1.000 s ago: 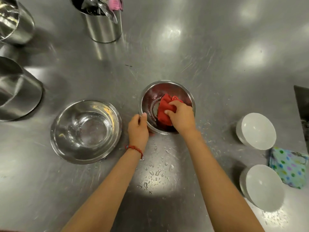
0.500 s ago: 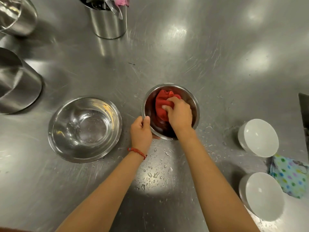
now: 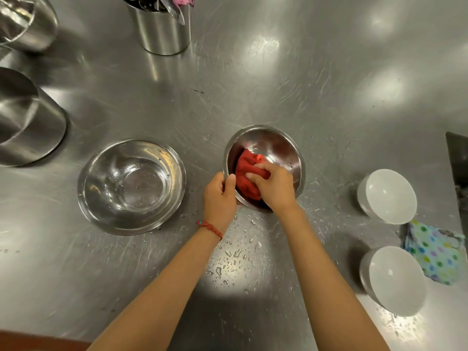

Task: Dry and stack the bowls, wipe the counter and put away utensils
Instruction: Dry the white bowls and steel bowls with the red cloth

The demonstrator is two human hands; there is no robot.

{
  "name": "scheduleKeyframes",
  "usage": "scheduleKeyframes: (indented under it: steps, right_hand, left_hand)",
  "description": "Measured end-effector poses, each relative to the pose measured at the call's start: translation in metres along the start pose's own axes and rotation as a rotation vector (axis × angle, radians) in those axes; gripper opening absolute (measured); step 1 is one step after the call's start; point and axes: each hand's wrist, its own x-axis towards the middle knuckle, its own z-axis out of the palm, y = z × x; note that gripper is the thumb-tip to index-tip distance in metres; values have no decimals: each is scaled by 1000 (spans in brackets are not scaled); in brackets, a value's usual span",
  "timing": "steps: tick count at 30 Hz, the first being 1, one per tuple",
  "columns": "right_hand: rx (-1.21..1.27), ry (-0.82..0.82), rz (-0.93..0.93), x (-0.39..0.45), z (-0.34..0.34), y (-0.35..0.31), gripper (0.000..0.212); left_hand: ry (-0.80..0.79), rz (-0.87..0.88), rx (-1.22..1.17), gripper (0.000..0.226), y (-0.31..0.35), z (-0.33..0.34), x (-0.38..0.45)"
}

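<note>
Change: your right hand has dragged the red cloth to the small steel bowl's near-left wall; drying continues.
Fingers: right bunched on cloth; left hand pinching the rim.
Place: mid-table, near edge.
Hidden: bowl's base; utensil holder cut off.

I am seeing no writing, label, brand, number or sign that I can read anywhere in front of me.
</note>
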Motion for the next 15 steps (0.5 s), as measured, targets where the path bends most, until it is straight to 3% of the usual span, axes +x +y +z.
scheduleKeyframes:
  steps: [7,11,15]
  right_hand:
    - [-85,105,54,0,-2,1,24]
    - [-108,-53,-5,-9,-8,9,26]
    - [146,-146,-95,-17,-7,1,12]
  left_hand:
    - [27,13,41,44,3,-1,-1]
    - [57,14,51,45,3,0,-3]
    - [39,70,85,46,5,-1,-6]
